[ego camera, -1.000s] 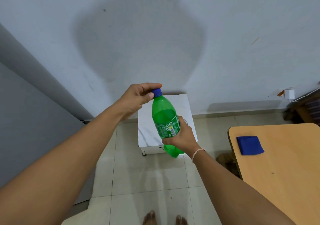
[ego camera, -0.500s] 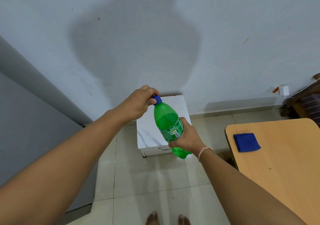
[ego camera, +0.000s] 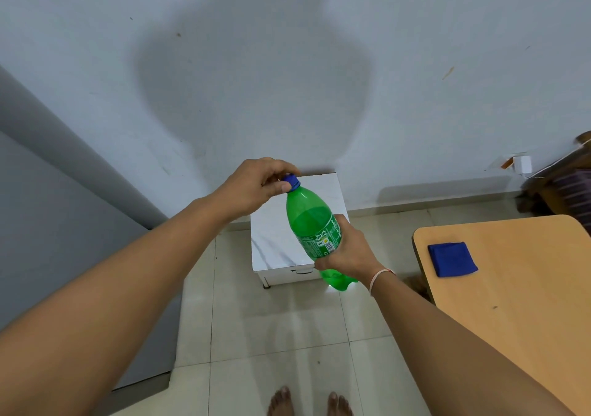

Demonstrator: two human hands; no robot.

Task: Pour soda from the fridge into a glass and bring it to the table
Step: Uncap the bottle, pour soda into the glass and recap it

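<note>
A green soda bottle (ego camera: 311, 223) is held tilted in mid-air, its top leaning left, above a small white stand. My right hand (ego camera: 350, 251) is wrapped around its labelled lower half. My left hand (ego camera: 256, 187) pinches the blue cap (ego camera: 291, 180) between thumb and fingers. The bottle is partly full of liquid. The wooden table (ego camera: 518, 294) stands at the right. No glass is in view.
A small white marble-topped stand (ego camera: 275, 249) stands against the wall under the bottle. A folded blue cloth (ego camera: 451, 259) lies on the table. The grey fridge side (ego camera: 48, 239) fills the left. Dark wooden furniture (ego camera: 566, 188) sits at the far right. My bare feet (ego camera: 307, 403) are on the tiled floor.
The view has shifted slightly. My left hand's fingers have turned around the blue cap, and the bottle has stayed in my right hand at about the same spot.
</note>
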